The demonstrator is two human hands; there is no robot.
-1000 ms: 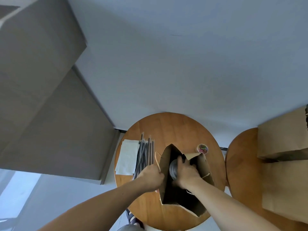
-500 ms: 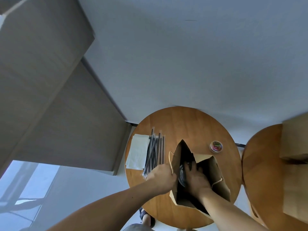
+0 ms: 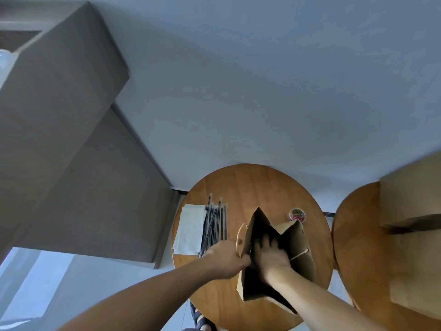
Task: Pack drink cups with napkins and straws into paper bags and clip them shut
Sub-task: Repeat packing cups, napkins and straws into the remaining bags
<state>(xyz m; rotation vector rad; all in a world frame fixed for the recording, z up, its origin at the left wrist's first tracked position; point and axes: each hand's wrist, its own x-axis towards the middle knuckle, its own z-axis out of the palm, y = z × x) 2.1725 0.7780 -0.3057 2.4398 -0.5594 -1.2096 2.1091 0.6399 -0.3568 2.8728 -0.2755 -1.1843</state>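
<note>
1. The paper bag is stood upright on the round table, near the table's front-R part, w/ its mouth turned up toward the camera.
2. The bag's long axis is seen roughly vertical. The mouth is pulled into a long opening that runs from the person's side to the far side, w/ one folded corner peaked at the far end.
3. The inside is seen only as dark. The contents can't be made out.
4. The L hand is brought in from the L w/ the forearm stretched across the table edge. Its fingers are curled round the bag's L rim, by the L handle loop, so the rim is gripped and pulled outward.
5. The R hand is reached down into the mouth, back of hand up, wrist bent down. Its fingers are spread and fairly straight, though blurred. Nothing is seen grasped in them.
6. The straws are laid in a loose bundle L of the bag, long axes pointed away from the person.
7. The napkins are stacked just L of the straws, touching them.
8. A small tub of coloured clips is set beyond the bag's R side, close to it.
9. More brown bags are placed on a second table at R.
</note>
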